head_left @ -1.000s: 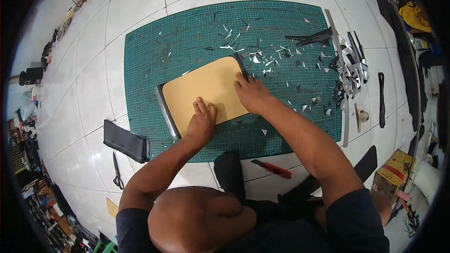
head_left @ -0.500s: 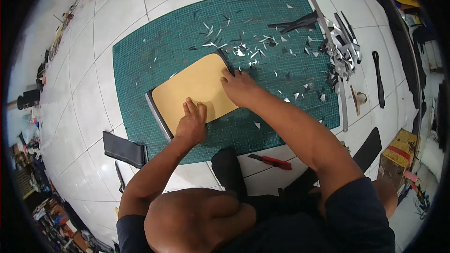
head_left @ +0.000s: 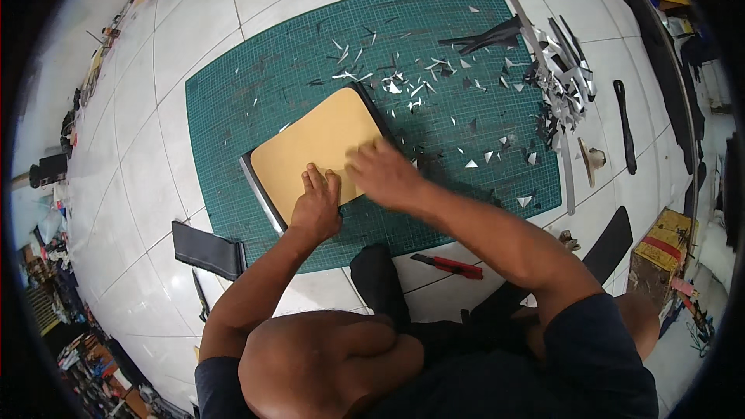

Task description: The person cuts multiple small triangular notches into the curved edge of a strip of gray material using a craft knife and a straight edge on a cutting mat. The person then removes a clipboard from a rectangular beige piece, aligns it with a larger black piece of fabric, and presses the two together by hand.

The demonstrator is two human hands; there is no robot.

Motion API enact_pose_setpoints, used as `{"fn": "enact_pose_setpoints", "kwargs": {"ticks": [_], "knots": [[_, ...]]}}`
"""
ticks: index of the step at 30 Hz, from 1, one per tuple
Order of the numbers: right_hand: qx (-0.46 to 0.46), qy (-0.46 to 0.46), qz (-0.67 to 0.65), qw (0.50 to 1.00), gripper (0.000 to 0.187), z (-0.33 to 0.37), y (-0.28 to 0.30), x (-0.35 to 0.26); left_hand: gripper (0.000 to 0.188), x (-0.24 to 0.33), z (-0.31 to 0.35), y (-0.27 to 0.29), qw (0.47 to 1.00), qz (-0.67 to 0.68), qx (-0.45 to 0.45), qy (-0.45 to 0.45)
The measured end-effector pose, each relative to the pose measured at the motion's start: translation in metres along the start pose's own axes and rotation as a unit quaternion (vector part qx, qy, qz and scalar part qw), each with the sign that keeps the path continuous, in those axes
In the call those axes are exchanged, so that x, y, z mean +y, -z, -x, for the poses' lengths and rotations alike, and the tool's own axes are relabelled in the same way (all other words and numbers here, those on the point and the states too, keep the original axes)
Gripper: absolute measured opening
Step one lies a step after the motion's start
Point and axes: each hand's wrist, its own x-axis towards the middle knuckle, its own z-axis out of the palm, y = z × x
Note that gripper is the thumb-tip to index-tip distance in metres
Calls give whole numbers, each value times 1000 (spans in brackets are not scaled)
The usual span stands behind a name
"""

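Observation:
A tan, round-cornered panel (head_left: 299, 143) lies tilted on the green cutting mat (head_left: 458, 194), with black sheet material (head_left: 374, 109) showing along its right side and a dark strip (head_left: 262, 192) along its left. On the panel's lower middle rests my left hand (head_left: 317, 206), fingers stretched out and pressing the surface. My right hand (head_left: 382, 174) is over the panel's lower right edge, smeared by motion. Its fingers are bent, and I cannot make out whether anything is between them.
White and black scraps (head_left: 396, 85) litter the mat, with a heap of strips (head_left: 565, 81) by a metal ruler (head_left: 569, 174) at right. A red cutter knife (head_left: 450, 266) lies near me. A folded black piece (head_left: 206, 250) sits left; a dark strip (head_left: 625, 128) lies right.
My right hand has shifted from the panel's upper right side down toward its lower right edge. My left hand stays in place on the panel.

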Motion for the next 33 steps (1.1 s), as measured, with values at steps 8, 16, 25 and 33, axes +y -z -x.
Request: {"fn": "enact_pose_setpoints", "kwargs": {"ticks": [8,16,25,33], "knots": [[-33,46,86,995,20,15,-31,-28,79,-2,-5,-7,999,-27,32,-18],[17,63,157,985,18,7,-41,-32,85,1,2,3,999,26,18,2],[-70,41,-55,995,18,-3,-25,-13,86,-12,3,1,998,69,8,-3],[-18,73,69,995,18,7,-31,-22,83,-15,1,-2,997,72,18,-12]]}}
